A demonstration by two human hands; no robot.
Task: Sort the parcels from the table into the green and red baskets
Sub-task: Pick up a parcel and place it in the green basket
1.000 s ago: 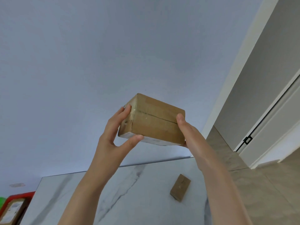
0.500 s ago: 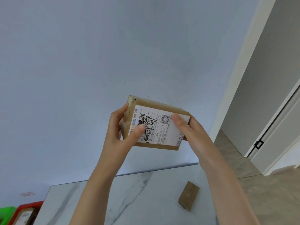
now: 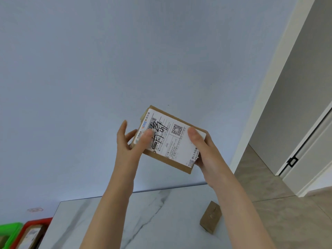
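Parcel [image 3: 170, 141] turned label-up since a second ago
Left hand [image 3: 128, 148] and right hand [image 3: 203, 151] clamp its ends; left thumb [image 3: 143, 140] covers part of label [image 3: 177, 146], so mis-sort risk

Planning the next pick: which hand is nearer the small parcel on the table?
Right: the right hand hangs almost above the small parcel; the left hand, farther left.

Green basket [image 3: 10, 227] cut by left edge, label [image 3: 179, 149] print unreadable
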